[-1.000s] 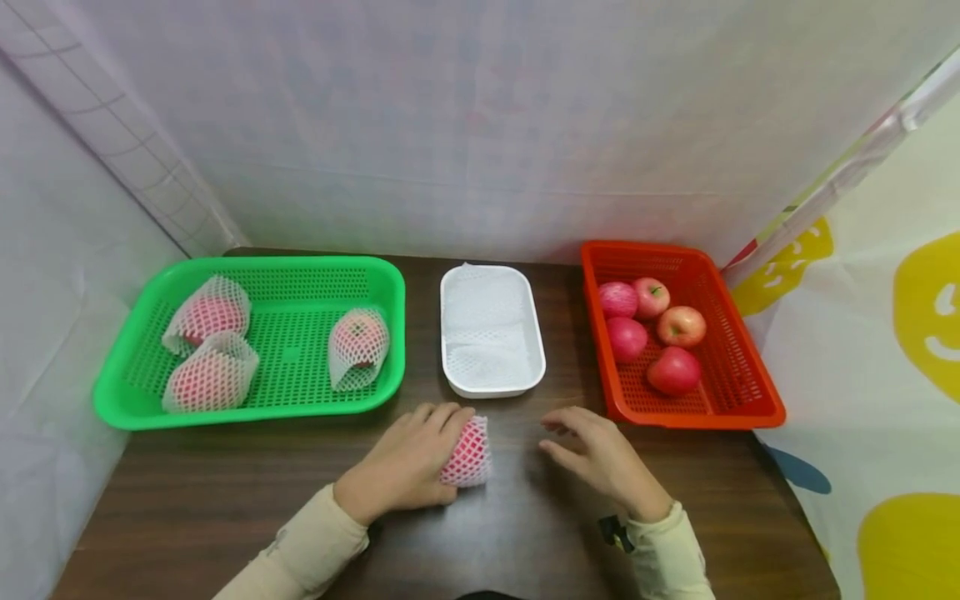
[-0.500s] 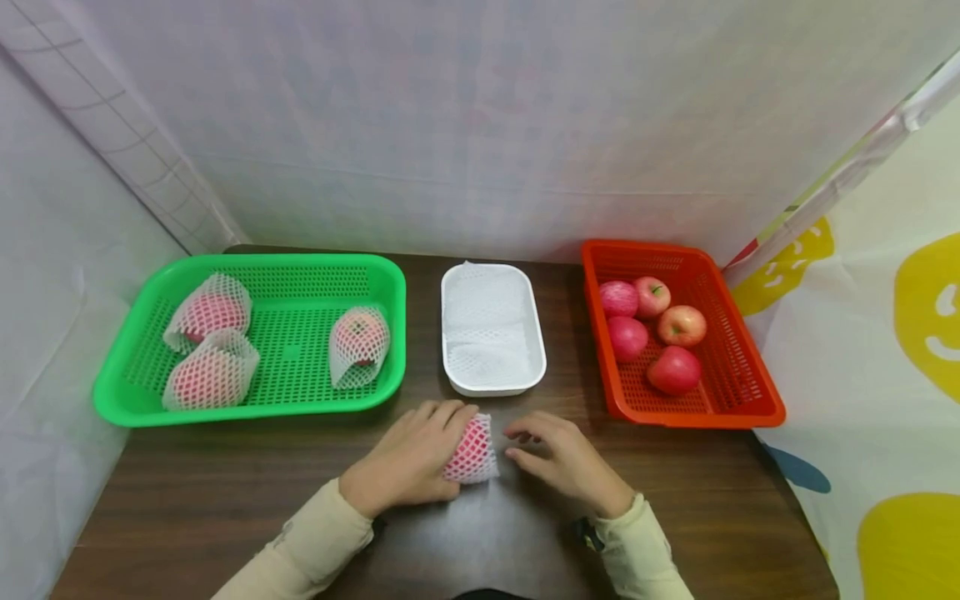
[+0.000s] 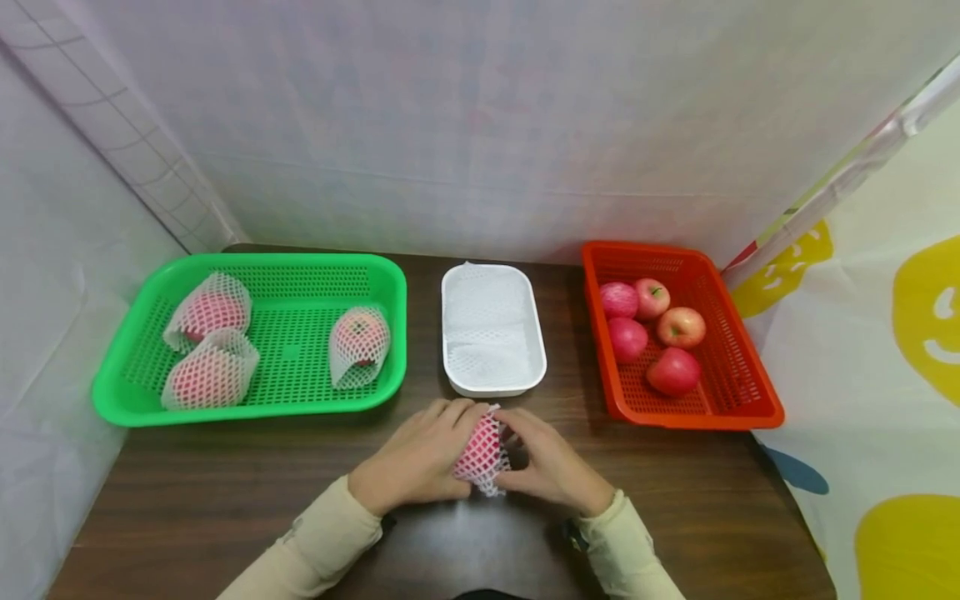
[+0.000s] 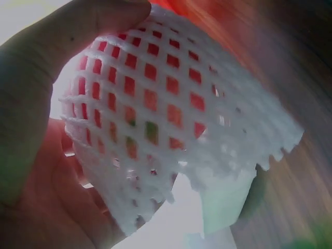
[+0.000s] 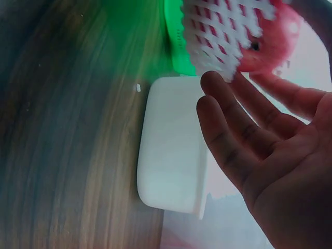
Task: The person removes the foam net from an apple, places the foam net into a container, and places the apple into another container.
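Because the bottom edge of the head view cuts them off, only part of two pale sleeves [image 3: 311, 542] shows, with a dark item [image 3: 576, 535] half hidden at the right cuff. Just beyond, the left hand [image 3: 416, 458] grips an apple [image 5: 275, 44] in a white foam net [image 3: 480, 454], low over the brown table [image 3: 225, 500]; that hand covers the fruit's left side, and whether the fruit touches the wood is hard to tell. Bent fingers and thumb of the right hand [image 3: 553, 462] touch the net's ragged mouth; whether they pinch it cannot be made out. Red skin with a dark spot shows past the net in the right wrist view, where the top edge crops the fruit. Under the net in the left wrist view, a pale greenish patch is too blurred to name.

Farther off stands a white tray [image 3: 495, 390] holding overlapping white foam netting [image 3: 480, 312], its pieces hard to count. Left of it, a green basket [image 3: 247, 412] holds three netted apples [image 3: 210, 375], their skins partly veiled by mesh. On the right, a red basket [image 3: 697, 419] holds five bare apples [image 3: 681, 327]. Behind everything hangs pale cloth [image 3: 480, 125], cropped at the top.
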A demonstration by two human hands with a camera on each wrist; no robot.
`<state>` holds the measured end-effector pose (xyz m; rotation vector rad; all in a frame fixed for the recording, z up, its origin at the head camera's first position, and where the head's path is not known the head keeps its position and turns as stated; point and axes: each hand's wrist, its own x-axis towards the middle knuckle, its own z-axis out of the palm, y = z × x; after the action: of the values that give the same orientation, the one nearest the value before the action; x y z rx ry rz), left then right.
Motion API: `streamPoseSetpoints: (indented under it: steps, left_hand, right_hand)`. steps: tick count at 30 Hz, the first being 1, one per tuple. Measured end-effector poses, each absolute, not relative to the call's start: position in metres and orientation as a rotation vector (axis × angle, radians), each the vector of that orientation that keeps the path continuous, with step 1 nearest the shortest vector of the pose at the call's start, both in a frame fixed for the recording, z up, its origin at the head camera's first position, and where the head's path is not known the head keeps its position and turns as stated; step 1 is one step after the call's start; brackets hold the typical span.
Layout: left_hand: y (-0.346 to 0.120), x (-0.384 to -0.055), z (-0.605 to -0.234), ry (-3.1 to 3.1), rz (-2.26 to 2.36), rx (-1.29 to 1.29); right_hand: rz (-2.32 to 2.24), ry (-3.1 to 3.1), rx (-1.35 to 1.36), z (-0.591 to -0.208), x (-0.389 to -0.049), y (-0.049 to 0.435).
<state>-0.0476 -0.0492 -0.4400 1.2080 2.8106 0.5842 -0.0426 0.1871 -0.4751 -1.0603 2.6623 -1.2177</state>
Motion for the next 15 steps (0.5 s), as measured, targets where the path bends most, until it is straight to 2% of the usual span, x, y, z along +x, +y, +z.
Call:
streamPoseSetpoints:
  steps: [15]
  left_hand:
    - [-0.0456,-0.0460,-0.4360,2.842,0.572,1.277]
  right_hand:
    - [-1.212,2.711,-0.974,-0.4765,-0.0431,0.1832]
